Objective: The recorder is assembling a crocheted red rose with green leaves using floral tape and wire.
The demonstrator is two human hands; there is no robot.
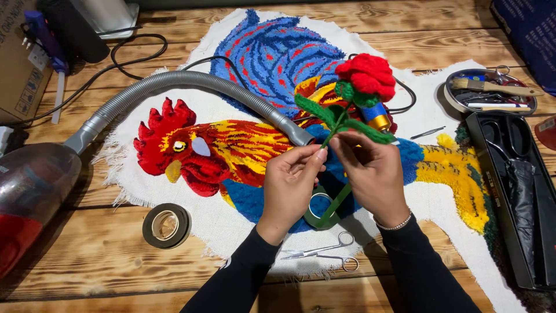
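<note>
i see my left hand (288,182) and right hand (370,168) both pinching the crochet rose (366,75) stem with fingers clamped, above the rooster rug (231,145).

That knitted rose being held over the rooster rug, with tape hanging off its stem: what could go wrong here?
1. The green tape runs from the stem down to its roll, which hangs free below the hands; its pull might skew or loosen the wrap.
2. The left hand and right hand pinch the crocheted rose only at the stem, so the heavy bloom may tip.
3. The small scissors lie near the forearms at the rug's edge and could be knocked.
</note>
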